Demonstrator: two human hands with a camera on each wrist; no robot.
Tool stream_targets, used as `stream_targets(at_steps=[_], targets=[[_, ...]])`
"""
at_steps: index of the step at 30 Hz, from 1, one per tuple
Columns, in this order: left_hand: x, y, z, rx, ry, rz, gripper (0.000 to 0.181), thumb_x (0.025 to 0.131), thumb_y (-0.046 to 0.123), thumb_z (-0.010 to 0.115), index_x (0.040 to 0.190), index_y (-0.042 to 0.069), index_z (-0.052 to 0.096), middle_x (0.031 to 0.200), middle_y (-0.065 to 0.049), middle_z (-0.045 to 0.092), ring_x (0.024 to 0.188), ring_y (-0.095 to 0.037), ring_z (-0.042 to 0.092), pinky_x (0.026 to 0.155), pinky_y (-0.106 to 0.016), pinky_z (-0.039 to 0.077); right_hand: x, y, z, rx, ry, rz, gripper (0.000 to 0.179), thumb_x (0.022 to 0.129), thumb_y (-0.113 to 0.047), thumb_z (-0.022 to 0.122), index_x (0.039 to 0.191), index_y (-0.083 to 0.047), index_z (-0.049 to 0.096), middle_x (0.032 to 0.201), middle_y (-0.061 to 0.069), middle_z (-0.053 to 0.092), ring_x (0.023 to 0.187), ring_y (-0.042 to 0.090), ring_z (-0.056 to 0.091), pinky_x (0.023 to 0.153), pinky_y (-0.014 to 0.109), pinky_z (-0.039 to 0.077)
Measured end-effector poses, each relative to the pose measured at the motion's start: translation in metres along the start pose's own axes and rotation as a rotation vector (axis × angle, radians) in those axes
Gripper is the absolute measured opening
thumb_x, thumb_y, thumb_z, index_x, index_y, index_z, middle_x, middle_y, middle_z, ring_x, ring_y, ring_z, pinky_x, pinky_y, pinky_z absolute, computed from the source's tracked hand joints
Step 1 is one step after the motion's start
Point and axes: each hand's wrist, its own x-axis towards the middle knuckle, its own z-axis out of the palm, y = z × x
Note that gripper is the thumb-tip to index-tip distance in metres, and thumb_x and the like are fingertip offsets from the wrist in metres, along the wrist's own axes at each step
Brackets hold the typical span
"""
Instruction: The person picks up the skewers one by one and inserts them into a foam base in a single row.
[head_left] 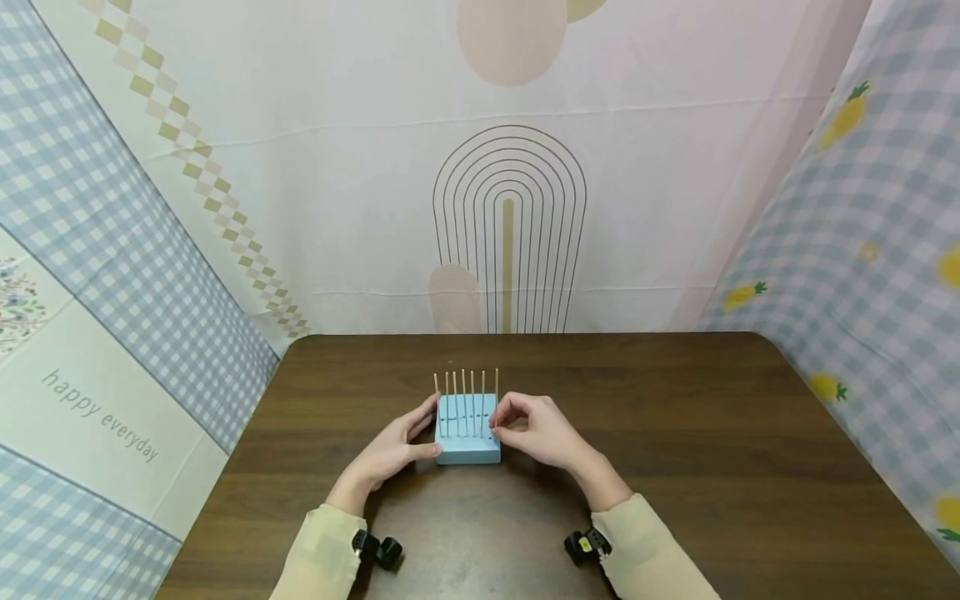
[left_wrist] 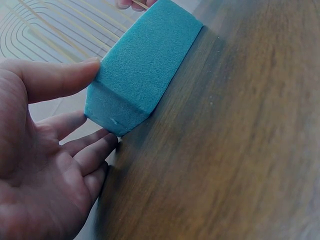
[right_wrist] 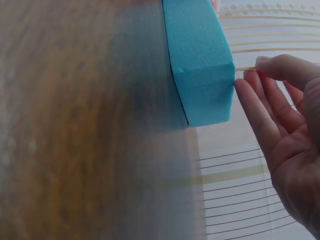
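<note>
A light blue foam block (head_left: 468,457) sits on the table, with several thin wooden sticks (head_left: 463,383) standing upright in a row across its top. My left hand (head_left: 393,450) holds the block at its left side; in the left wrist view the thumb (left_wrist: 65,80) lies at the upper edge and the other fingers touch the side below. At the block's right end, my right hand (head_left: 542,429) pinches the rightmost wooden stick (right_wrist: 245,69) low down between thumb and fingers. That stick's lower end meets the block's top. Small dark marks show on the top behind the row.
The brown wooden table (head_left: 712,467) extends around the block on all sides. A pale patterned cloth (head_left: 360,208) hangs behind it, with checked cloths at left and right. A small black camera (head_left: 378,550) is strapped to each wrist.
</note>
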Motion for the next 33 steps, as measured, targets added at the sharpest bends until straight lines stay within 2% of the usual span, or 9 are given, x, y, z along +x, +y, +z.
stream_targets(at_steps=[5, 14, 20, 33], targets=[[0.0007, 0.0009, 0.0003, -0.001, 0.001, -0.002, 0.09, 0.102, 0.007, 0.072, 0.172, 0.005, 0.016, 0.176, -0.02, 0.018, 0.161, -0.038, 0.018, 0.121, -0.055, 0.029, 0.0002, 0.0024, -0.0001, -0.013, 0.004, 0.016, 0.019, 0.095, 0.0, 0.079, 0.096, -0.017, 0.071, 0.101, -0.003, 0.075, 0.096, 0.017, 0.07, 0.083, 0.03, 0.061], [0.001, 0.0022, 0.0001, -0.006, 0.003, -0.003, 0.091, 0.101, 0.006, 0.073, 0.172, 0.004, 0.015, 0.176, -0.019, 0.016, 0.161, -0.038, 0.018, 0.122, -0.055, 0.028, 0.0012, 0.0035, 0.0002, -0.04, 0.002, 0.016, 0.018, 0.096, -0.001, 0.079, 0.094, -0.017, 0.071, 0.102, 0.003, 0.076, 0.095, 0.017, 0.069, 0.082, 0.03, 0.06], [0.0002, 0.0016, -0.0003, -0.004, 0.001, -0.005, 0.091, 0.101, 0.006, 0.072, 0.172, 0.005, 0.015, 0.176, -0.019, 0.017, 0.162, -0.037, 0.018, 0.121, -0.052, 0.03, 0.002, 0.0043, 0.0006, -0.054, -0.004, 0.008, 0.018, 0.095, 0.0, 0.079, 0.095, -0.016, 0.071, 0.101, 0.001, 0.076, 0.094, 0.015, 0.07, 0.082, 0.03, 0.06], [0.0012, -0.0005, 0.0004, -0.006, 0.004, -0.008, 0.09, 0.101, 0.006, 0.073, 0.172, 0.006, 0.017, 0.176, -0.018, 0.018, 0.162, -0.036, 0.018, 0.123, -0.051, 0.027, 0.0022, 0.0039, 0.001, -0.031, -0.01, -0.008, 0.017, 0.093, 0.004, 0.08, 0.103, -0.009, 0.075, 0.101, 0.002, 0.074, 0.092, 0.016, 0.069, 0.081, 0.029, 0.061]])
